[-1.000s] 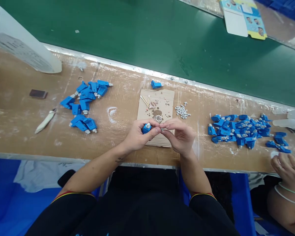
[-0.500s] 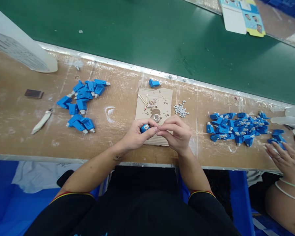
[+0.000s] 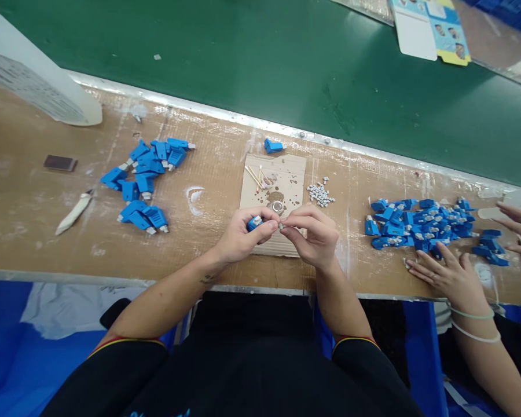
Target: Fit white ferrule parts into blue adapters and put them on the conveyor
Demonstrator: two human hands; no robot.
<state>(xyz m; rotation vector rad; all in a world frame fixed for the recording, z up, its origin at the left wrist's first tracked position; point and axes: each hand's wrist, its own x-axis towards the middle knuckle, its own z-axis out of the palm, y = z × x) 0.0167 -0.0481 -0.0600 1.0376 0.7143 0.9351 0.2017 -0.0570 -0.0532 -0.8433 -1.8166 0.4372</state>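
My left hand (image 3: 238, 238) is closed around a blue plastic part (image 3: 255, 222) with a pale tip, partly hidden by the fingers. My right hand (image 3: 316, 236) pinches a tiny grey piece (image 3: 281, 226) between thumb and forefinger, right by the left fingertips. Both hands are above the near half of a stained cardboard sheet (image 3: 252, 200). Just beyond the fingers stands a small round metal cup (image 3: 277, 207). Several thin sticks (image 3: 255, 178) lie on the sheet, and a heap of small grey pieces (image 3: 319, 194) is to its right.
Blue parts form a pile on the left (image 3: 145, 168) and a bigger one on the right (image 3: 421, 223); one lone blue part (image 3: 273, 146) lies behind the sheet. A co-worker's hands (image 3: 454, 277) are at the right. A white bottle (image 3: 47, 87) stands back left, before a green surface (image 3: 243, 58).
My hands stay nearly in place; the small grey piece at my right fingertips shows more clearly. The co-worker's one hand has moved left beside the large pile, and another has appeared at the right edge.
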